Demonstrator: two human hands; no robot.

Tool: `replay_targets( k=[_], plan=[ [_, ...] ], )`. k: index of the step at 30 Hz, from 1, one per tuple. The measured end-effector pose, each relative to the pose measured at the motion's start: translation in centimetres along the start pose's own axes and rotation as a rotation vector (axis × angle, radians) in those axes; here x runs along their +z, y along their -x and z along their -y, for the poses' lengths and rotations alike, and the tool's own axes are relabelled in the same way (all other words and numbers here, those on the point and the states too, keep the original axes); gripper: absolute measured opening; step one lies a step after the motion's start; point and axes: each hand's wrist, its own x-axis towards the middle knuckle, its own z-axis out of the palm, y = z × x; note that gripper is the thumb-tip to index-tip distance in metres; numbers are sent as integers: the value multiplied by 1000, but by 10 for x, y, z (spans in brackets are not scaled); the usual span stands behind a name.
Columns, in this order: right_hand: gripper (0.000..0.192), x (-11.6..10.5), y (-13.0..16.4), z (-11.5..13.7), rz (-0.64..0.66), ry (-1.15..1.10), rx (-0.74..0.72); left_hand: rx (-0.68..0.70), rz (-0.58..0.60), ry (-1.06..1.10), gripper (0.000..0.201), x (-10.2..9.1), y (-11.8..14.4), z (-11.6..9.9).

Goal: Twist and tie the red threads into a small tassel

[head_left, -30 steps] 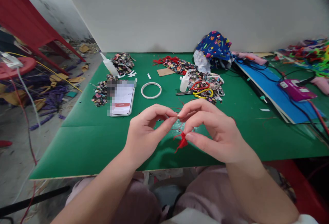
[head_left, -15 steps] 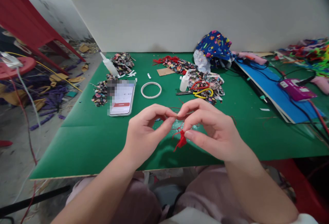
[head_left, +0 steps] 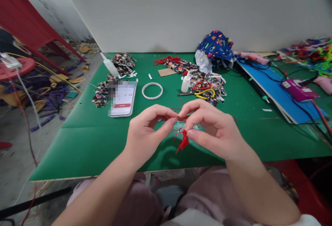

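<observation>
My left hand (head_left: 151,134) and my right hand (head_left: 211,127) meet fingertip to fingertip above the front of the green table. Between thumb and fingers of my right hand hangs a small red thread tassel (head_left: 183,141), its loose ends dangling. Thin red thread (head_left: 177,129) loops below my fingers. My left thumb and forefinger are pinched together at the right fingertips; they seem to grip the red thread, though the exact spot is too small to see. Just beyond my hands lie scissors (head_left: 204,93) with red and yellow handles and a small white bottle (head_left: 185,82).
A phone (head_left: 121,100) lies left of a white tape roll (head_left: 152,91). Floral fabric pieces (head_left: 101,93), a glue bottle (head_left: 110,66) and a blue patterned cloth (head_left: 215,48) are around. Right are a blue folder (head_left: 275,91), a purple box (head_left: 299,90) with cables and pink glue guns (head_left: 254,58).
Both hands stay almost in place, still pinching. The red tassel hangs very slightly differently under my right fingers.
</observation>
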Motion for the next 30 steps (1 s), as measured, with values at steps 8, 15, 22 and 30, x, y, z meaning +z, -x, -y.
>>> replay_targets(
  k=[8, 15, 22, 30],
  plan=[
    [4, -2, 0, -1, 9, -47, 29, -10, -18, -31, 9, 0, 0, 0],
    [5, -1, 0, -2, 7, -23, 20, -6, -23, -55, 8, 0, 0, 0],
    [7, 0, -1, 1, 4, 82, -32, 24, -24, -77, 11, 0, 0, -1],
    [6, 1, -1, 1, -8, 103, -49, 22, -39, -94, 8, 1, 0, -1]
  ],
)
